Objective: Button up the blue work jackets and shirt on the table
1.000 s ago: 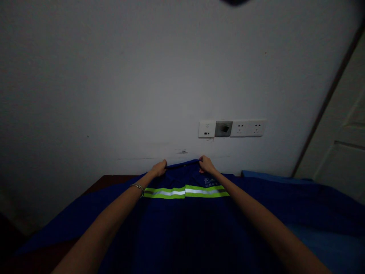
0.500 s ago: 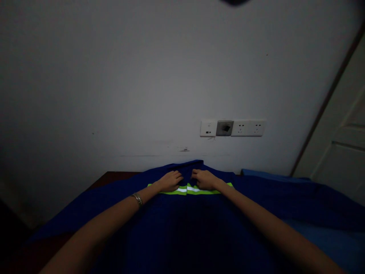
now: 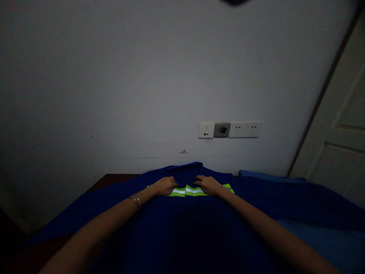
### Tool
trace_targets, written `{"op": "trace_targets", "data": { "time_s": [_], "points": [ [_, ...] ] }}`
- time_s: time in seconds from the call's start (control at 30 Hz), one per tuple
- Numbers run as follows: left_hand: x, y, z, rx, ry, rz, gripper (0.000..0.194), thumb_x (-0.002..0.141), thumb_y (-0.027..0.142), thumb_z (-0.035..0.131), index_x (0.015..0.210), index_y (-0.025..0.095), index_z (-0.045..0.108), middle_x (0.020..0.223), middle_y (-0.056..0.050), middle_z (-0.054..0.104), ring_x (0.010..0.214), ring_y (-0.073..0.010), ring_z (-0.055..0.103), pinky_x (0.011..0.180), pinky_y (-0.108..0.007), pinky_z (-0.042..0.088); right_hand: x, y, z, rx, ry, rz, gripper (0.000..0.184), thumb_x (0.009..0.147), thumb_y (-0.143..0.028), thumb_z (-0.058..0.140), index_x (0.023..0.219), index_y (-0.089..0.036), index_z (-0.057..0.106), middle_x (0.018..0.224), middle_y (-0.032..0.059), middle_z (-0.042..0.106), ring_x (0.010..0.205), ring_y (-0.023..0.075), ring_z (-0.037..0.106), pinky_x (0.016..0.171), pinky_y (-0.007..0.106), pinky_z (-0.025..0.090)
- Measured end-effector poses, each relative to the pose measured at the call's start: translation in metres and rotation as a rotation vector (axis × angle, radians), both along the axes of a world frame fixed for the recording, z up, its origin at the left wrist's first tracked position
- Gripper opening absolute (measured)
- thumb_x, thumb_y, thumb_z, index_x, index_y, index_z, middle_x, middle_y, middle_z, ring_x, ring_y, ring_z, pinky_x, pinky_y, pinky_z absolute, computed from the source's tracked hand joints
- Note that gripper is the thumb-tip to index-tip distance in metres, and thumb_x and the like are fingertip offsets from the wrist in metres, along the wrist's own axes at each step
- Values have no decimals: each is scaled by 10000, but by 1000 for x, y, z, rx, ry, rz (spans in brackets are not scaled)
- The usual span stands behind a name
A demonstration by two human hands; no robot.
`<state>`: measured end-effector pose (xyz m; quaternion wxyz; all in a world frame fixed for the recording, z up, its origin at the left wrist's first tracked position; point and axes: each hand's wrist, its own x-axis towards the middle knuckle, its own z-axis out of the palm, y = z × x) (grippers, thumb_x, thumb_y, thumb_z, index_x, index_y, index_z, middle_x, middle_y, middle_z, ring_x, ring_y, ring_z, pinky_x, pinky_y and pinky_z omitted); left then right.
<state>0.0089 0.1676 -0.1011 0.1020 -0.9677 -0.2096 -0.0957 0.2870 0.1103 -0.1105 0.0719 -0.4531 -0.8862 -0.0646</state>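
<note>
A dark blue work jacket (image 3: 182,213) lies spread on a dark red surface, its sleeves reaching out to both sides. Across its chest runs a yellow-green reflective strip (image 3: 194,190) with a silver centre, split at the middle. On the strip's left part rests my left hand (image 3: 165,185), palm down, a bracelet at the wrist; its fingers lie on the cloth, their tips partly hidden. My right hand (image 3: 209,185) lies on the right part with fingers stretched and slightly apart. Neither hand visibly grips the cloth. The collar (image 3: 185,166) is just beyond them.
A pale wall (image 3: 137,95) rises behind the jacket and carries a row of sockets (image 3: 243,129). Lighter blue cloth (image 3: 322,239) lies under the right sleeve. The dark red surface (image 3: 114,177) shows at the left. A white door (image 3: 342,152) stands at the right.
My hands have slid apart along the strip, left hand to the left and right hand to the right. The gap in the strip's middle looks slightly uneven now. The view has shifted slightly.
</note>
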Motion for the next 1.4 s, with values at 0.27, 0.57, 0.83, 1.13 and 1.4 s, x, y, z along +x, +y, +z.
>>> {"op": "trace_targets", "data": {
  "time_s": [0.27,0.57,0.83,1.13,1.4],
  "points": [
    [9,31,27,-245,-413,949,478,759,481,487,1094,147,420,933,-103,625,857,-238,602,706,-311,441,-42,38,23,-704,1270,-437,231,836,-291,481,955,-102,541,882,134,641,732,163,637,658,305,544],
    [12,58,27,-481,-268,1057,331,772,384,470,886,107,609,873,-151,668,793,-239,647,601,-262,451,-48,74,45,-836,1780,-561,309,929,-237,241,1049,-42,450,922,196,630,695,136,647,647,259,545],
    [29,77,66,-309,-318,947,294,796,288,426,909,108,629,864,-132,662,827,-207,624,639,-245,442,-39,83,53,-649,1529,-607,277,870,-120,271,928,-43,530,854,181,650,691,139,651,625,244,542],
    [15,73,57,-143,-166,780,232,789,223,450,963,142,581,1006,-129,621,946,-230,576,762,-301,440,-25,55,51,21,455,-542,271,834,-221,486,1093,-145,508,1187,157,513,1075,236,502,821,313,441],
    [-2,70,45,-76,-62,690,222,855,269,426,1028,167,520,1035,-116,609,967,-216,571,777,-290,429,-15,59,51,136,-20,-552,267,878,-118,347,995,-108,587,977,189,619,902,239,609,738,334,456]
  ]
}}
